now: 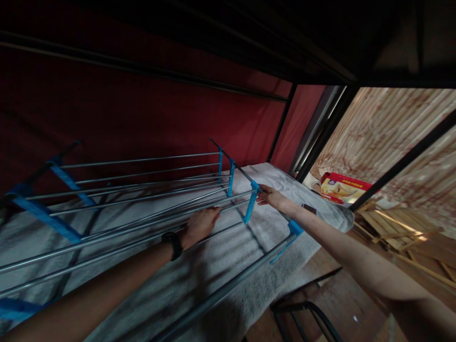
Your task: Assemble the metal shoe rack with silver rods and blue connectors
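Both arms extended over the rack [156, 218], a frame of metal rods and blue plastic joints on the cloth-covered bed [276, 178]. Left hand [202, 224] held palm-down over the rods, near the rack's right end, with thumb toward that end; cannot tell if closed round a rod or only resting. Black watch [175, 246] on that wrist. Right arm slanted in from lower right, fingers of the right hand [272, 195] curled on the dark end bar, just beside a blue joint [251, 206].

Along the bed's far edge, a red wall [160, 114], close behind the rack. Toward the bed's right end, bare cloth past the rack. Between left arm and near edge, more bare cloth, crossed by a thick rack bar [228, 286]. Beyond the near edge, a drop to the floor, with a dark tubular frame [292, 308] close in.

Near the right arm, on the cloth, a small dark object [309, 209]. Past the right end, a red and yellow box [344, 187]; farther right, wooden slatted pieces [395, 228]. Overhead, dark framing, low over the bed.
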`<action>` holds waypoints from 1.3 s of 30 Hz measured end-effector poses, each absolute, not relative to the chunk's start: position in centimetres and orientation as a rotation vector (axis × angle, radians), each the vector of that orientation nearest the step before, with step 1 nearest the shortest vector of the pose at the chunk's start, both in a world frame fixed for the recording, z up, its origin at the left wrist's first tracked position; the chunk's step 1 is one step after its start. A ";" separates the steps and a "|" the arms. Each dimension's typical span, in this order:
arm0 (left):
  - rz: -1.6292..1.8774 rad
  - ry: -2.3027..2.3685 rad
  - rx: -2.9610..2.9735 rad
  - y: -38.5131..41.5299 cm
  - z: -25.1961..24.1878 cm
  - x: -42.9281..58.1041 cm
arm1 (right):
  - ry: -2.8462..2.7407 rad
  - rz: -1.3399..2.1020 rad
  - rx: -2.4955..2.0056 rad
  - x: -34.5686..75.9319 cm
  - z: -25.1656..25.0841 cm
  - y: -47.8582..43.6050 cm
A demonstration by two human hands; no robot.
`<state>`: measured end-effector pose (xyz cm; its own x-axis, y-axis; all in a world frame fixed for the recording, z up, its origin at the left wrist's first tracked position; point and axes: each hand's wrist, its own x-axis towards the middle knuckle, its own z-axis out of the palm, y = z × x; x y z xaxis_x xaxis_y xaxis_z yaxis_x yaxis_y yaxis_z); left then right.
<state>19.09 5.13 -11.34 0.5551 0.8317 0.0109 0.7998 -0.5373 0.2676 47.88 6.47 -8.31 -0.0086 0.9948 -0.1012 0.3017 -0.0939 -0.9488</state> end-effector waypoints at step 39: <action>0.199 1.309 2.574 5.7 -11.9 18.9 | -1.376 1.131 -1.505 47.4 -8.1 6.2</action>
